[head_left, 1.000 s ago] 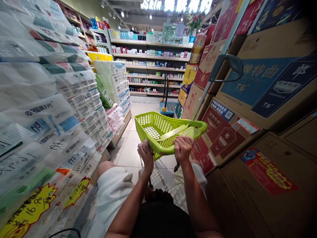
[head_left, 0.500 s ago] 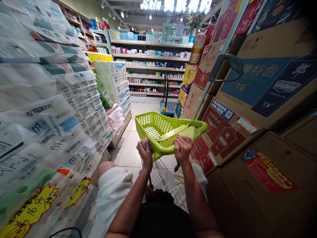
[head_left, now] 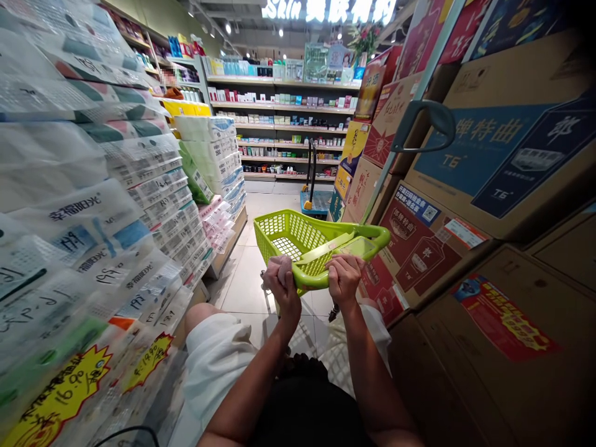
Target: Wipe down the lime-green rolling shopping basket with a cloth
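Observation:
A lime-green plastic shopping basket (head_left: 298,233) hangs in front of me over the aisle floor; no goods show inside, and its handle lies folded across the top. My left hand (head_left: 280,284) is closed on the near rim at the left corner, and a pale cloth seems bunched under its fingers. My right hand (head_left: 344,278) grips the near rim further right. Both forearms reach out from the bottom of the view, above my white shorts.
Stacked packs of tissue paper (head_left: 139,180) with yellow price tags (head_left: 56,397) wall the left side. Large cardboard cartons (head_left: 488,186) tower on the right. A blue flat trolley (head_left: 316,200) stands ahead in the tiled aisle, before cosmetics shelves (head_left: 284,124).
My left hand has slid up and over the basket's near rim, turning inward. The basket and right hand have stayed almost still.

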The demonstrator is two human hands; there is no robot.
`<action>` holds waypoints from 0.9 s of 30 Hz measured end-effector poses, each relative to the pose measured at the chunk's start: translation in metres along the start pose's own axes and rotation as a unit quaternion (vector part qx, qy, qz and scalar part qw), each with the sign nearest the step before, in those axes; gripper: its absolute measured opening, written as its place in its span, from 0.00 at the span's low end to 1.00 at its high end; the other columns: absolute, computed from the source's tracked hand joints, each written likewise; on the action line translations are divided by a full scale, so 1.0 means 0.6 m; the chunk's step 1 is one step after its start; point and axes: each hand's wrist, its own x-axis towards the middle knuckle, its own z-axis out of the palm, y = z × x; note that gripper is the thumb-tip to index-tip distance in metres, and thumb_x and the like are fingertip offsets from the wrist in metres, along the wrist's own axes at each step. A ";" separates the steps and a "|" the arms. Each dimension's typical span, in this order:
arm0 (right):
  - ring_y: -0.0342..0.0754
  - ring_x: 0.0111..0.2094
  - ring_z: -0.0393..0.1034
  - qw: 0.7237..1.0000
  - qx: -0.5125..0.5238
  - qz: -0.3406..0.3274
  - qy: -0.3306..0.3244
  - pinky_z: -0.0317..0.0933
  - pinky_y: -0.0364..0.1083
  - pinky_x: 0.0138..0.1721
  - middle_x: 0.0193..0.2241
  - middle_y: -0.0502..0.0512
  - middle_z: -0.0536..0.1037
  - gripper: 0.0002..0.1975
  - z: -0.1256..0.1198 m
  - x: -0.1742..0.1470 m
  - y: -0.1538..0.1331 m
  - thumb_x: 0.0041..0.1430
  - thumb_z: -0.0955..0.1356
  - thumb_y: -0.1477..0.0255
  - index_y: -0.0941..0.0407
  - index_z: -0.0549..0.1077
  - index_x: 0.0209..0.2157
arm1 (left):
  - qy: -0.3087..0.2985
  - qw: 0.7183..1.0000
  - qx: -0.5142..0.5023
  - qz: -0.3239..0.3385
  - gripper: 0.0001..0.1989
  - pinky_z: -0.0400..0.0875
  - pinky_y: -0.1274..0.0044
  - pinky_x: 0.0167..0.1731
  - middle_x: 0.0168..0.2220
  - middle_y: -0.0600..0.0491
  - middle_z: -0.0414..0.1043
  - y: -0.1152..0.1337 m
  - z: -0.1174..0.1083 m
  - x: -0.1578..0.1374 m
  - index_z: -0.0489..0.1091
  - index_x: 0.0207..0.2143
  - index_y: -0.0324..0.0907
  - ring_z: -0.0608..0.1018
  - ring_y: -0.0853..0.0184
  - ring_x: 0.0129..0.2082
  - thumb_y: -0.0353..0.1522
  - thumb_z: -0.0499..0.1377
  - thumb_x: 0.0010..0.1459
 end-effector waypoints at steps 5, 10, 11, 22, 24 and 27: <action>0.52 0.41 0.75 1.000 -0.006 0.003 -0.002 0.52 0.54 0.51 0.26 0.50 0.79 0.14 0.000 0.000 -0.003 0.64 0.60 0.74 0.53 0.70 0.25 | 0.018 0.999 0.021 0.026 0.22 0.64 0.57 0.58 0.50 0.44 0.64 -0.074 -0.003 -0.060 0.66 0.51 0.46 0.69 0.54 0.54 0.52 0.53 0.67; 0.52 0.42 0.75 1.000 -0.008 -0.007 -0.004 0.52 0.55 0.51 0.27 0.50 0.80 0.13 0.003 0.001 -0.003 0.64 0.61 0.75 0.53 0.71 0.27 | 0.005 0.998 0.055 0.036 0.17 0.61 0.50 0.59 0.50 0.42 0.66 -0.137 -0.005 -0.091 0.67 0.50 0.46 0.68 0.51 0.55 0.46 0.56 0.67; 0.52 0.42 0.75 1.000 -0.008 -0.008 -0.007 0.52 0.55 0.51 0.27 0.50 0.80 0.13 0.005 0.001 -0.003 0.64 0.61 0.75 0.53 0.71 0.27 | 0.006 0.997 0.061 0.051 0.16 0.61 0.50 0.59 0.50 0.42 0.66 -0.138 -0.004 -0.086 0.67 0.50 0.45 0.67 0.51 0.55 0.45 0.56 0.67; 0.52 0.43 0.75 1.000 -0.008 -0.006 -0.024 0.52 0.54 0.52 0.28 0.51 0.80 0.13 0.015 0.000 -0.013 0.66 0.60 0.73 0.53 0.71 0.28 | -0.005 0.995 0.059 0.075 0.14 0.64 0.53 0.56 0.44 0.45 0.66 -0.167 -0.032 -0.053 0.68 0.41 0.44 0.69 0.51 0.52 0.45 0.59 0.63; 0.51 0.43 0.75 1.000 -0.007 -0.006 -0.023 0.52 0.54 0.53 0.28 0.51 0.80 0.13 0.015 -0.001 -0.014 0.65 0.60 0.74 0.53 0.71 0.28 | 0.042 0.996 0.029 0.079 0.14 0.65 0.56 0.55 0.45 0.47 0.64 -0.153 -0.025 -0.036 0.66 0.45 0.45 0.69 0.54 0.51 0.44 0.58 0.64; 0.52 0.43 0.75 1.000 -0.009 -0.005 -0.023 0.52 0.54 0.53 0.28 0.51 0.80 0.13 0.013 -0.002 -0.016 0.65 0.60 0.73 0.53 0.71 0.28 | 0.062 0.993 -0.011 0.098 0.15 0.66 0.59 0.55 0.47 0.48 0.61 -0.131 -0.012 -0.013 0.63 0.47 0.46 0.69 0.57 0.51 0.45 0.54 0.67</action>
